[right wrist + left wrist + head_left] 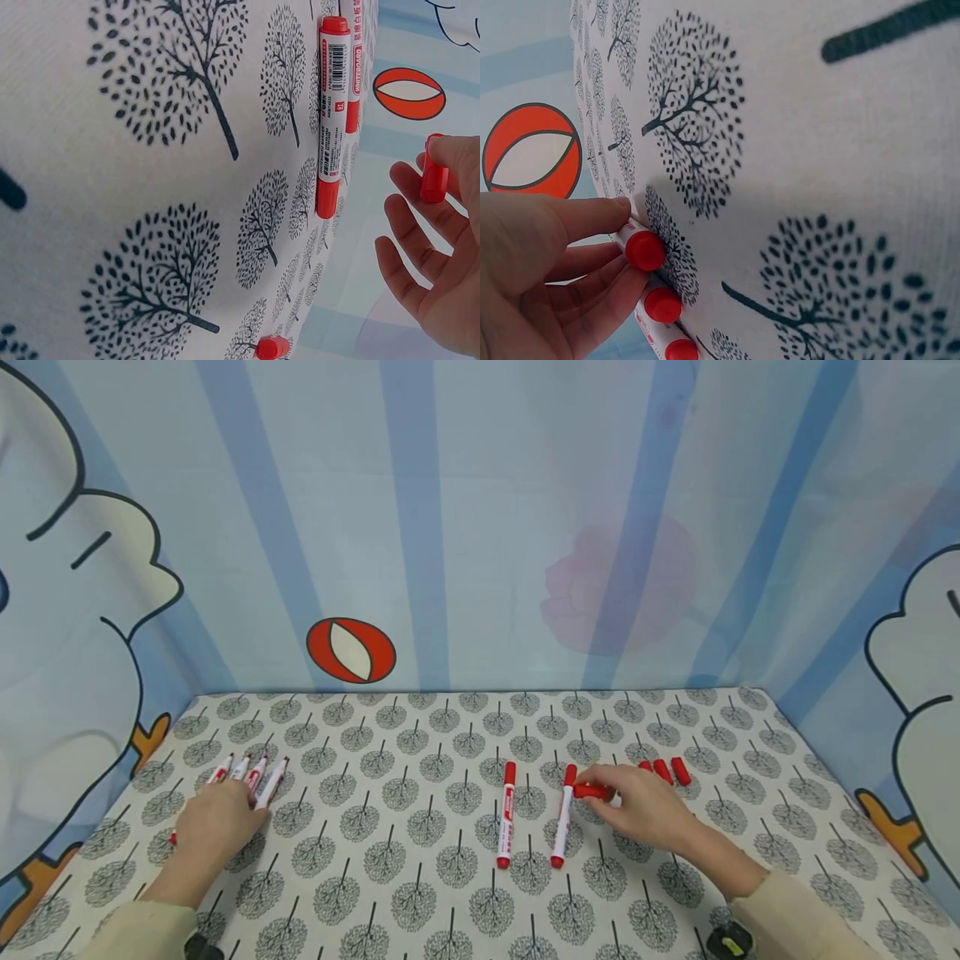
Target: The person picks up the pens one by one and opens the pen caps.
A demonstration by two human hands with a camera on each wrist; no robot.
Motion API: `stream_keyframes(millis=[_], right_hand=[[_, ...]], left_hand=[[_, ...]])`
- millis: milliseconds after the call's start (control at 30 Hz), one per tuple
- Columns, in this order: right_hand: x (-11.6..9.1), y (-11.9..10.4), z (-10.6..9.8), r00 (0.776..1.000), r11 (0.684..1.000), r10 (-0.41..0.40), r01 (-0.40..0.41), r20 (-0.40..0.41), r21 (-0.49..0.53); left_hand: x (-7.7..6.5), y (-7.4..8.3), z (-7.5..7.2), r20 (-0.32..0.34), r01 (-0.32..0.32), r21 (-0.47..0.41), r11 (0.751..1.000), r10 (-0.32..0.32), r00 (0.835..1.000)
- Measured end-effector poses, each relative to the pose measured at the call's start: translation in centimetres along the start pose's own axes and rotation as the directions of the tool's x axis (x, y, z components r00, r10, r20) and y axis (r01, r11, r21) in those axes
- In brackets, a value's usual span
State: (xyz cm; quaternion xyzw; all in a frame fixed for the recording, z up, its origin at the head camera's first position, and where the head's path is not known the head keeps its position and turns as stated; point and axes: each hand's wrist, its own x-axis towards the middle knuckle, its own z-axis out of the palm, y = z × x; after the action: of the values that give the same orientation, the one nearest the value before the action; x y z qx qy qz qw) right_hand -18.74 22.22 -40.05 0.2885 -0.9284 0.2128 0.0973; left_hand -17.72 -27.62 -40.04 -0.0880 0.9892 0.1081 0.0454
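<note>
Presently, capping appears underway: the left hand (219, 820) pinches an uncapped marker (272, 783), the right hand (637, 802) a cap (434, 178); joining them likely calls for alignment.

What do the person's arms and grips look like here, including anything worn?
The left grip and right grip are bare, with no gloves or rings visible. The pale cream fabric left sleeve matches the pale cream fabric right sleeve. A small black device shows by the left cuff; a small black device with a yellow-green mark shows by the right.
</note>
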Motion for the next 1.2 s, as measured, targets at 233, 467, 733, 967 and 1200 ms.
stream_keyframes(millis=[233, 467, 733, 967, 1200], right_hand=[[-0.08, -0.05, 0.07, 1.0, 1.0, -0.005, 0.005, 0.015, -0.008], [-0.08, -0.08, 0.12, 0.999, 1.0, -0.007, 0.007, 0.037, 0.01], [-0.14, -0.16, 0.02, 0.999, 1.0, -0.01, 0.01, 0.041, 0.014], [-0.12, -0.14, 0.03, 0.999, 1.0, -0.005, 0.004, 0.046, 0.012], [-0.14, -0.09, -0.07, 0.999, 1.0, -0.005, 0.005, 0.038, 0.013]], left_hand=[[0.01, 0.05, 0.1, -0.013, -0.004, 0.001, 1.0, 0.004, 1.0], [-0.08, 0.13, -0.11, -0.007, -0.009, -0.011, 1.0, 0.008, 1.0], [0.0, 0.08, -0.4, 0.011, 0.002, -0.029, 1.0, -0.002, 1.0], [0.16, 0.17, -0.4, 0.012, 0.008, -0.022, 1.0, -0.008, 1.0], [0.36, 0.25, -0.42, 0.018, 0.018, -0.02, 1.0, -0.018, 1.0]])
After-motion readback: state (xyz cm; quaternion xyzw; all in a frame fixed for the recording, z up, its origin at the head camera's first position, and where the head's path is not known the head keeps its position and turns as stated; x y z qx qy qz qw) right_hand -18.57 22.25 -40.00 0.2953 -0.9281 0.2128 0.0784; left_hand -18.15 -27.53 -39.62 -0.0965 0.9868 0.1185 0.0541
